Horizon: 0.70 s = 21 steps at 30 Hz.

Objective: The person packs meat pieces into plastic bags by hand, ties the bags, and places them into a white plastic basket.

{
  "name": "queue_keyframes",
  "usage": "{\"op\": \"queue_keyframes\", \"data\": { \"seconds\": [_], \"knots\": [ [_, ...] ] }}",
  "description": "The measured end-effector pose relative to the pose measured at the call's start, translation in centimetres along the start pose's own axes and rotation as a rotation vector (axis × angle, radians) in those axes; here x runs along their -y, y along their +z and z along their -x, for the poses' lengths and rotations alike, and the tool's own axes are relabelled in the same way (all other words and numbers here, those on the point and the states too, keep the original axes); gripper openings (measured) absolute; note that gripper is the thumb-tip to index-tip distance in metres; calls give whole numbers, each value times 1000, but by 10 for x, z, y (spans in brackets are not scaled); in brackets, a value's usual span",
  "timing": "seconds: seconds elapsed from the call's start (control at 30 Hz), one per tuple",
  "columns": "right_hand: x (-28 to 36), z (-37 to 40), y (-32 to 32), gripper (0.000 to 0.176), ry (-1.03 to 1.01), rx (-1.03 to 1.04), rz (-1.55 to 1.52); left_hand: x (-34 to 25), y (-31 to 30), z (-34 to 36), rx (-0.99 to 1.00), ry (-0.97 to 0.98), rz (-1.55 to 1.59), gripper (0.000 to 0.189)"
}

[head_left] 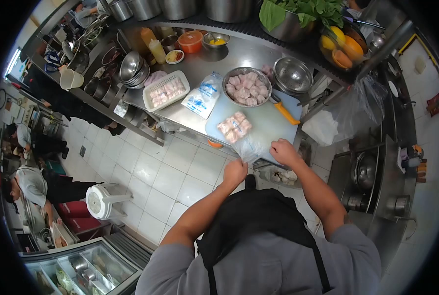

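A clear plastic bag (235, 127) packed with pale pink raw meat pieces lies on the pale blue cutting board (214, 110), its loose end toward me. My left hand (235, 172) is closed on that loose end at the board's front edge. Also closed, my right hand (283, 151) is at the other side of the bag's mouth, where the film reaches its fingers; the exact grip is hard to see. Behind the bag, a metal colander (247, 87) is heaped with similar meat pieces. A knife with a yellow handle (287, 113) rests to its right.
Left of the board are a printed plastic bag (203, 95) and a white basket (166, 92) of packed meat. Empty metal colanders (293, 74) sit at right. Overhead, a shelf carries pots (179, 9) and leafy greens (298, 12). A white stool (99, 201) and other people are at left.
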State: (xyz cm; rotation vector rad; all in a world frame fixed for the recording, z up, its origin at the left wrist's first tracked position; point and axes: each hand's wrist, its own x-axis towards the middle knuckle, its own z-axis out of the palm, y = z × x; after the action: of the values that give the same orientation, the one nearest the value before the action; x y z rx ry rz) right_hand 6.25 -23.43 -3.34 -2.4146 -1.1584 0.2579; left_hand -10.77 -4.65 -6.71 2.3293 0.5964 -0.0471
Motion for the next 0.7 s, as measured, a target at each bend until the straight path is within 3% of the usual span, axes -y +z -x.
{"op": "queue_keyframes", "data": {
  "seconds": [0.1, 0.2, 0.3, 0.37, 0.5, 0.63, 0.7],
  "knots": [
    [-25, 3, -6, 12, -93, 36, -48, -1, -20, 23, 246, 27, 163, 34],
    [-48, -8, -12, 32, -170, -117, -19, 31, -8, 38, -326, 94, -11, 49],
    [-37, -33, -11, 51, -286, -183, 82, 27, -22, 5, -488, 233, -296, 69],
    [-24, -51, -5, 58, -427, -142, 133, 10, -30, -17, -456, 286, -368, 71],
    [-11, -78, 10, 43, -550, -70, 195, 11, -25, -50, -453, 347, -548, 76],
    [-13, -90, 12, 30, -533, -72, -1, 12, -39, -58, -389, 434, -426, 60],
    [-13, -93, 6, 26, -531, -99, -139, 8, -49, -63, -397, 488, -222, 47]
  ]
}}
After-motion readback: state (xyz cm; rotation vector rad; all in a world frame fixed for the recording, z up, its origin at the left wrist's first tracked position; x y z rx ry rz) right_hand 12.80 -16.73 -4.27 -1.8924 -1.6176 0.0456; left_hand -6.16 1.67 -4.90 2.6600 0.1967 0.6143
